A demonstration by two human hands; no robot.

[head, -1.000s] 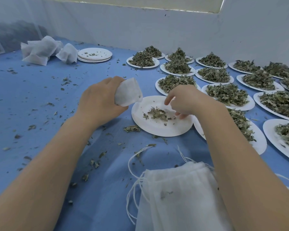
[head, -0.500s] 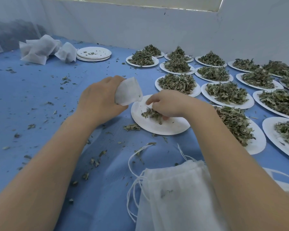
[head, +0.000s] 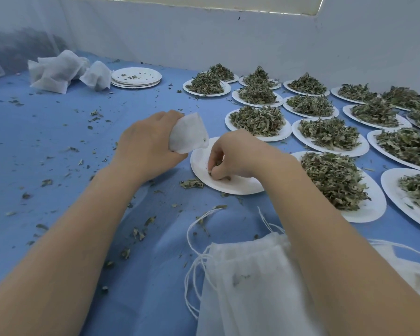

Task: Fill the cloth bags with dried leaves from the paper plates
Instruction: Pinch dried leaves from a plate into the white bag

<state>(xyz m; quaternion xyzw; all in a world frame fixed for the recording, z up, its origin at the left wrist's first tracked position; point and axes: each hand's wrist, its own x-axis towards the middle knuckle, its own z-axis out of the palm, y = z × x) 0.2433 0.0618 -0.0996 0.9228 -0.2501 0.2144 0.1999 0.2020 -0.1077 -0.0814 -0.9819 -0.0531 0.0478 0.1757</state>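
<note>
Item: your left hand [head: 148, 146], fingers curled round a small white cloth bag [head: 188, 133], held above the tabletop [head: 58, 146] just left of the near paper plate [head: 228, 183].

Item: your right hand [head: 230, 154], fingertips bunched down onto that plate, pinching up the last dried leaves [head: 212, 172]. The plate was almost bare; the hand hid most of what remained.

Item: full plates [head: 257, 121] of leaves, in rows to the right and behind, untouched; one heaped plate [head: 335, 180] sat just right of your forearm.

Item: pile of unfilled bags [head: 247, 282] with drawstrings, near edge, beneath your right arm.

Item: bags [head: 58, 73] heaped far left, beside a stack of emptied plates [head: 136, 77].

Item: loose leaf scraps [head: 192, 183] scattered over the blue cover.

Step in hand, as judged: clearing the final pinch from one plate into the held bag.

Next move, as judged: you needed to carry the pinch to the bag's mouth, which looked partly closed in your grip, so it likely wanted opening first; otherwise fragments would spill.
</note>
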